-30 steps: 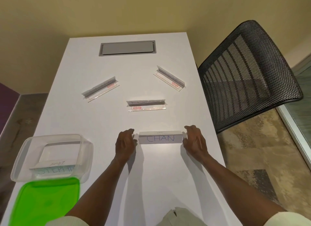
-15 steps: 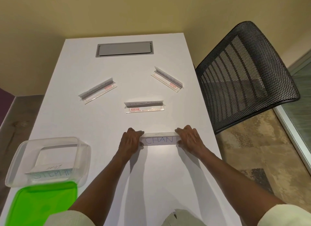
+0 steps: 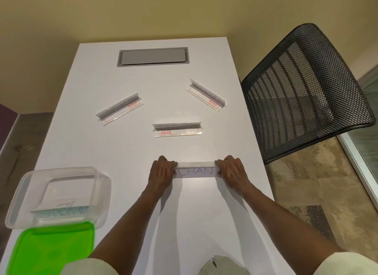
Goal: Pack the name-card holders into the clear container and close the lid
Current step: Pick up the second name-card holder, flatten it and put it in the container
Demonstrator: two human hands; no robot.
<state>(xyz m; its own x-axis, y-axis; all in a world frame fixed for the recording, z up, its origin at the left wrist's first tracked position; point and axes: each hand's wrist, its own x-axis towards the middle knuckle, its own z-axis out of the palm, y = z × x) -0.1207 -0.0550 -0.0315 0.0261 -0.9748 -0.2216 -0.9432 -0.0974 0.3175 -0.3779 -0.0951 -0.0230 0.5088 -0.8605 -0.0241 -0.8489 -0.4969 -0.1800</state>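
Your left hand (image 3: 162, 173) and right hand (image 3: 231, 172) each clasp one end of the "CHAN" name-card holder (image 3: 196, 171), just below the centre of the frame. The holder sits level on the white table (image 3: 143, 151), lettering toward you. The fingers curl over its end edges; whether it is lifted off the surface cannot be told.

Three more holders lie on the table above your hands, well apart from one another: the centre holder (image 3: 177, 129) straight across, the left holder (image 3: 120, 108) angled up to the right, the right holder (image 3: 206, 95) angled down to the right. Each shows a small red label.

The clear container (image 3: 24, 192) is at the lower left of the frame, open, with one holder marked in blue letters (image 3: 61, 210) leaning inside it. The green lid (image 3: 53, 252) lies flat just below the container, at the bottom left, its upper edge tucked under the container's near rim.

A grey hatch (image 3: 153, 57) is set into the table top near the upper centre. A black mesh chair (image 3: 302, 94) stands at the right edge of the table.
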